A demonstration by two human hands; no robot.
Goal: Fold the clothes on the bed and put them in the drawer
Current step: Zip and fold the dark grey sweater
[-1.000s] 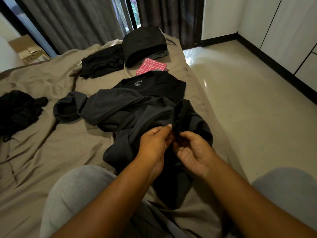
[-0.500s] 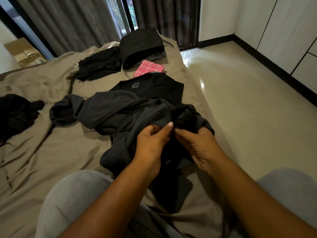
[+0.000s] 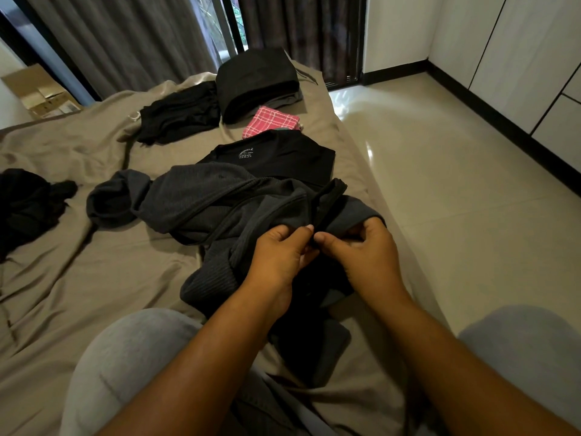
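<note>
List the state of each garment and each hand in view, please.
grey jacket: unfolded, rumpled
left hand: pinches the jacket's dark edge
right hand: pinches the same edge
black T-shirt: folded flat
pink checked cloth: folded
black stack: folded
black garment at left: crumpled

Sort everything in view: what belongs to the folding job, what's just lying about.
Job: grey jacket, pinched by left hand and right hand; black shirt; pink cloth; folded stack; black garment; black heap; bed.
Lying about: cardboard box; curtains.
</note>
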